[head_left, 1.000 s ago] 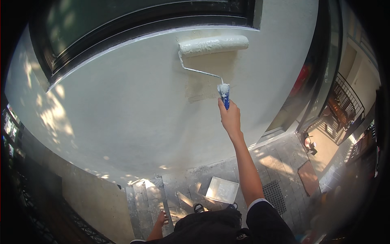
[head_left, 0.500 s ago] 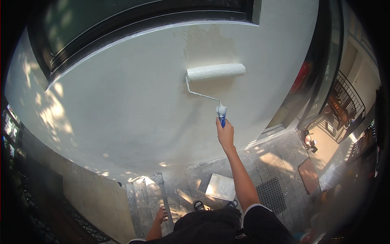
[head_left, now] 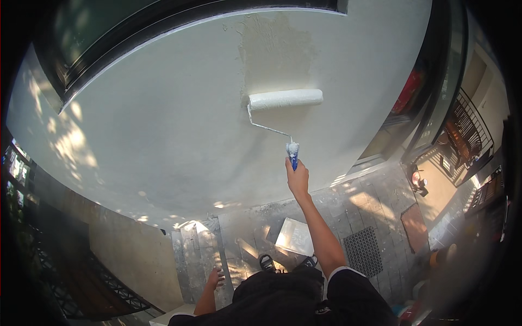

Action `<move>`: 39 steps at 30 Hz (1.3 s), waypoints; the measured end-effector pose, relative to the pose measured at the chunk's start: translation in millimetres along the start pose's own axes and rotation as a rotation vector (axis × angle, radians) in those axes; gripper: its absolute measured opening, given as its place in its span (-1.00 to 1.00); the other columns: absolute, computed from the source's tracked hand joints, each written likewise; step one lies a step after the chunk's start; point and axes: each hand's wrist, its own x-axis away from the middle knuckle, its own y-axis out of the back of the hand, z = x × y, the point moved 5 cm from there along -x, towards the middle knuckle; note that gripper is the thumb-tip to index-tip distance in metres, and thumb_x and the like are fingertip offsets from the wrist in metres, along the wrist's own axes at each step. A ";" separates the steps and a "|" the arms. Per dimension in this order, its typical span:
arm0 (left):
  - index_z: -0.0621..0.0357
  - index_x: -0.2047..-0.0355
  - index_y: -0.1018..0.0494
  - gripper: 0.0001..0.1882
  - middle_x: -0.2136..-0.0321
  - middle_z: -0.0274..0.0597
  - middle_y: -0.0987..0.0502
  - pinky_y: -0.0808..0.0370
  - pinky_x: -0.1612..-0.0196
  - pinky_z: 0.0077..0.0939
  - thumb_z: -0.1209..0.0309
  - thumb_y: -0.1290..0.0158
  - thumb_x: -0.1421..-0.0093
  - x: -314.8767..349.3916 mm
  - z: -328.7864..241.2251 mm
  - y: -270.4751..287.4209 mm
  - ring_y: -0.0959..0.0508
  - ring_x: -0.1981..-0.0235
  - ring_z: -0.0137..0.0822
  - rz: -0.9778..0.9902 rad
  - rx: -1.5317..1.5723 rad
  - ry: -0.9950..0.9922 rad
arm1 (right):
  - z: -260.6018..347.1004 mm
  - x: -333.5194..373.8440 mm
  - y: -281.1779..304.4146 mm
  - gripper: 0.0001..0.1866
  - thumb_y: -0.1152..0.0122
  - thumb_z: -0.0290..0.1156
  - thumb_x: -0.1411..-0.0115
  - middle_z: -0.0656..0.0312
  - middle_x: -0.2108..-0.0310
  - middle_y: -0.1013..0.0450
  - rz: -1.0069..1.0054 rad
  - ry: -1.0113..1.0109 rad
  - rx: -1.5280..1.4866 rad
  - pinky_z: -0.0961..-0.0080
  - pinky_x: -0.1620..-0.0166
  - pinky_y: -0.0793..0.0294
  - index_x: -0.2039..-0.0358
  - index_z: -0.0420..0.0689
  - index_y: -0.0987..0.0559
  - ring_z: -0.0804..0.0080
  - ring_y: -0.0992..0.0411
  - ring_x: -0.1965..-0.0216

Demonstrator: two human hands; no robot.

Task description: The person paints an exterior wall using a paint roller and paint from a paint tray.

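My right hand (head_left: 298, 179) is wrapped around the blue handle of a paint roller (head_left: 285, 99), its arm stretched out toward the pale wall (head_left: 163, 125). The roller's white sleeve lies level against the wall, joined to the handle by a bent, paint-spattered wire frame. Directly above the sleeve is a darker, beige-grey patch (head_left: 276, 51) with uneven edges and some ridges near its top. Down by my side hangs my left hand (head_left: 216, 278), holding nothing, with its fingers apart.
A dark-framed window (head_left: 179, 24) borders the wall above. On the paved ground a white square box or lid (head_left: 294, 237) lies just ahead of my sandalled feet. Steps (head_left: 196, 252) are at the left; a dark grate mat (head_left: 363, 252) and a reddish mat (head_left: 414, 228) lie right.
The roller has moved down the wall with my right hand, leaving more of the darker patch in sight above it. My view has shifted slightly, while my left hand still hangs free.
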 end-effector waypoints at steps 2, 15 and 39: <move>-0.02 -0.11 -0.14 -0.36 0.01 0.02 -0.29 -0.22 0.05 0.07 -0.13 0.51 -0.20 1.5 -2.7 -5.0 -0.37 0.09 -0.05 0.000 -0.003 -0.020 | 11.6 -14.4 6.0 -0.58 0.02 -0.12 -0.15 0.11 0.81 -0.29 -0.021 0.032 -0.023 0.37 0.62 -0.28 0.64 -0.24 -0.37 0.29 -0.33 0.76; -0.02 -0.13 -0.10 -0.36 -0.01 -0.01 -0.28 -0.27 0.05 0.03 -0.13 0.50 -0.21 -8.7 -6.1 -24.0 -0.35 0.05 -0.05 0.005 -0.032 0.018 | 76.4 -67.9 70.0 -0.57 0.03 -0.12 -0.15 0.12 0.78 -0.30 -0.001 0.062 0.020 0.36 0.57 -0.30 0.63 -0.26 -0.37 0.31 -0.34 0.72; -0.01 -0.15 -0.07 -0.32 -0.07 0.04 -0.22 -0.22 0.02 0.05 -0.16 0.52 -0.19 25.7 -12.0 -119.2 -0.29 -0.05 -0.01 -0.016 0.020 -0.033 | 82.3 -109.6 93.9 -0.57 0.01 -0.12 -0.14 -0.05 0.70 -0.36 -0.005 0.158 0.025 0.25 0.49 -0.32 0.58 -0.29 -0.40 0.01 -0.37 0.62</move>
